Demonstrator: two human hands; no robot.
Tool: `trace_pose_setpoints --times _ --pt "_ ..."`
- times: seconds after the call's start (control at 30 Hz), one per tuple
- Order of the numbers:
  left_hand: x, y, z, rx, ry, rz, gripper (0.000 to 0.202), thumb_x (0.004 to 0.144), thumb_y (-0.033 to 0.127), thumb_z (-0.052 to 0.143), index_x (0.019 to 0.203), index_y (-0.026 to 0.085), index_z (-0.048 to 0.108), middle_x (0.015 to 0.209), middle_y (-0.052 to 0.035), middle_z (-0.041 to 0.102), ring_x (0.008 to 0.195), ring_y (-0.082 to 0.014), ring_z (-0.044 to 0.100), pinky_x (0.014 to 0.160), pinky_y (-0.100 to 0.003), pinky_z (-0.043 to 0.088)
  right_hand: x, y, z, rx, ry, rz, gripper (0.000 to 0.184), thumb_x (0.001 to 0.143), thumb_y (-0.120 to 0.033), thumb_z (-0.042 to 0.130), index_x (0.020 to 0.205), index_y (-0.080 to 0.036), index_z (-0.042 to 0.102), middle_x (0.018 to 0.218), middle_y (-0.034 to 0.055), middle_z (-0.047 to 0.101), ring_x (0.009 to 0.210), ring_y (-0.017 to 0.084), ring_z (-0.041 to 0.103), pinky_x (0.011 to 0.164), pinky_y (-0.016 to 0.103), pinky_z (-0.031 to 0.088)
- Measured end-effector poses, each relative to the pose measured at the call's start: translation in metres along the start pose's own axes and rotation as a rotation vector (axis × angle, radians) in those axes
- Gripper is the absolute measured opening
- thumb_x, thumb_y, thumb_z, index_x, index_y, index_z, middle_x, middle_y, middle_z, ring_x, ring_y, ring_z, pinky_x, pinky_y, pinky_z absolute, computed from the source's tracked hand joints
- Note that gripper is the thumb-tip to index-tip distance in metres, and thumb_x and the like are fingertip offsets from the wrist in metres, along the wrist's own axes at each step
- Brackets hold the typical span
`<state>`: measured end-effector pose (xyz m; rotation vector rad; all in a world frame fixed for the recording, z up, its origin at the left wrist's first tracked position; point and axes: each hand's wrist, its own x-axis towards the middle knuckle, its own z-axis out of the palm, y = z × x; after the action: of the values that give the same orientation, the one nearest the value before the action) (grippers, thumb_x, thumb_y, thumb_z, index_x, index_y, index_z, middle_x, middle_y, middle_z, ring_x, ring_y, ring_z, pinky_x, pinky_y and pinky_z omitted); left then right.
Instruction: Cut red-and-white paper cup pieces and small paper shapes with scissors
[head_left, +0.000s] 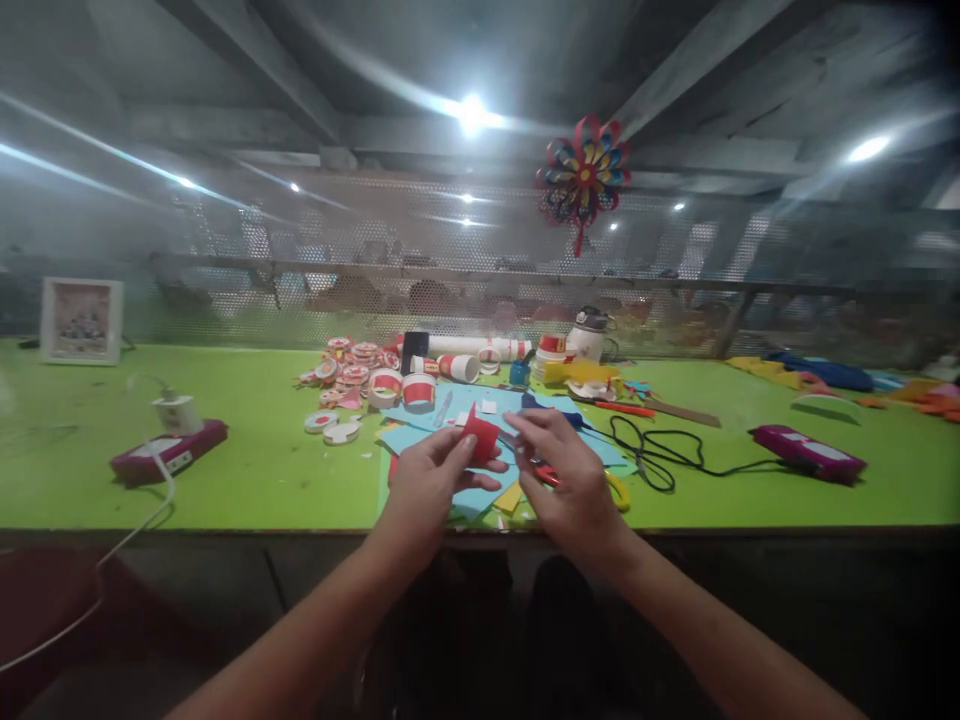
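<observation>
My left hand (427, 485) pinches a small folded piece of red paper (481, 440) between thumb and fingers, above the work pile. Close beside it, my right hand (566, 475) has its thumb and fingers drawn together. A pale, thin shape shows at its fingertips, too blurred to name. Partly hidden beneath and behind this hand is a pair of scissors with red and yellow handles (619, 491). Sheets of light blue paper (409, 435) lie under both hands, with small white scraps (489, 407) and a yellow paper piece (509, 498) on or near them.
Paper cups (418, 391) and a heap of cut paper discs (352, 375) stand behind. A black cord (652, 460) runs right to a purple power strip (810, 453); another purple strip (169, 452) sits left. A blue glue gun (551, 408) and red pen (625, 409) lie beyond my right hand.
</observation>
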<state>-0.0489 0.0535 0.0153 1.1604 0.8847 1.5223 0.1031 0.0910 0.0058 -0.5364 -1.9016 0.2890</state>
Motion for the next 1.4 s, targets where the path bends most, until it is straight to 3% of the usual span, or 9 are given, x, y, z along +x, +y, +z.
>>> trace_pose_setpoints --times 0.17,0.27,0.57,0.7,0.97,1.1,1.2,1.3,1.4 --pt "-0.006 0.002 0.001 -0.082 -0.151 -0.114 0.014 0.080 0.024 0.061 0.084 0.010 0.060 0.074 -0.0083 0.068 0.065 -0.0173 0.067 0.059 -0.025 0.052 -0.012 0.007 -0.017 0.349 0.019 0.468 0.017 0.081 -0.026 0.062 0.091 -0.015 0.071 0.078 0.0059 0.068 0.064 0.018 0.063 0.060 0.033 0.051" --pt "-0.009 0.001 0.004 -0.107 -0.260 -0.152 0.010 0.082 0.020 0.058 0.087 0.011 0.059 0.073 -0.0085 0.068 0.063 -0.0160 0.066 0.059 -0.024 0.052 -0.016 0.011 -0.017 0.567 0.019 0.643 0.023 0.080 -0.036 0.063 0.080 -0.014 0.070 0.065 0.0021 0.065 0.054 0.013 0.059 0.053 0.027 0.047" --pt "-0.010 -0.015 0.004 -0.090 -0.390 -0.189 0.013 0.083 0.019 0.056 0.096 0.017 0.052 0.071 -0.0048 0.069 0.059 -0.0143 0.064 0.057 -0.025 0.049 -0.025 0.008 -0.010 0.866 -0.038 0.759 0.018 0.075 -0.030 0.072 0.074 -0.013 0.066 0.059 -0.0019 0.064 0.052 0.011 0.058 0.056 0.027 0.046" --pt "-0.011 -0.018 0.005 -0.036 -0.288 -0.166 0.013 0.082 0.026 0.060 0.089 0.018 0.053 0.066 -0.0024 0.066 0.055 -0.0127 0.060 0.053 -0.023 0.046 -0.029 0.006 -0.007 0.875 0.026 0.741 0.015 0.080 -0.025 0.068 0.074 -0.014 0.061 0.060 -0.0052 0.062 0.051 0.010 0.059 0.056 0.026 0.048" --pt "-0.018 -0.033 0.024 -0.032 0.058 -0.064 0.022 0.072 0.030 0.069 0.087 0.014 0.070 0.084 -0.0042 0.067 0.073 -0.0115 0.057 0.062 -0.020 0.046 -0.031 -0.001 0.007 0.584 0.102 0.631 0.017 0.089 -0.029 0.056 0.080 -0.015 0.058 0.066 -0.0053 0.057 0.054 0.010 0.056 0.052 0.024 0.046" --pt "-0.016 -0.028 0.026 -0.187 0.106 -0.108 0.020 0.072 0.028 0.070 0.084 0.012 0.067 0.085 -0.0062 0.069 0.076 -0.0148 0.064 0.069 -0.023 0.050 -0.031 0.004 -0.012 0.264 -0.046 0.532 0.020 0.089 -0.031 0.053 0.083 -0.015 0.064 0.065 -0.0016 0.059 0.061 0.014 0.058 0.058 0.028 0.049" --pt "-0.013 -0.022 0.022 -0.229 0.083 -0.127 0.015 0.076 0.023 0.066 0.084 0.011 0.061 0.085 -0.0105 0.071 0.079 -0.0188 0.068 0.068 -0.024 0.053 -0.031 0.021 -0.041 -0.085 -0.147 0.427 0.015 0.086 -0.024 0.055 0.084 -0.014 0.066 0.083 0.0054 0.062 0.082 0.020 0.058 0.078 0.037 0.046" --pt "-0.012 -0.017 0.018 -0.234 0.029 -0.123 0.009 0.080 0.018 0.061 0.083 0.011 0.057 0.087 -0.0145 0.072 0.077 -0.0209 0.070 0.062 -0.023 0.054 -0.032 0.041 -0.066 -0.395 -0.355 0.361 0.011 0.082 -0.022 0.063 0.090 -0.016 0.065 0.093 0.0044 0.062 0.099 0.025 0.054 0.090 0.047 0.038" --pt "-0.012 -0.012 0.014 -0.238 -0.019 -0.131 0.006 0.082 0.016 0.057 0.085 0.011 0.054 0.089 -0.0164 0.072 0.078 -0.0226 0.070 0.060 -0.023 0.054 -0.028 0.050 -0.076 -0.587 -0.568 0.339 0.021 0.085 -0.025 0.061 0.106 -0.018 0.061 0.105 0.0050 0.061 0.098 0.024 0.057 0.086 0.046 0.043"
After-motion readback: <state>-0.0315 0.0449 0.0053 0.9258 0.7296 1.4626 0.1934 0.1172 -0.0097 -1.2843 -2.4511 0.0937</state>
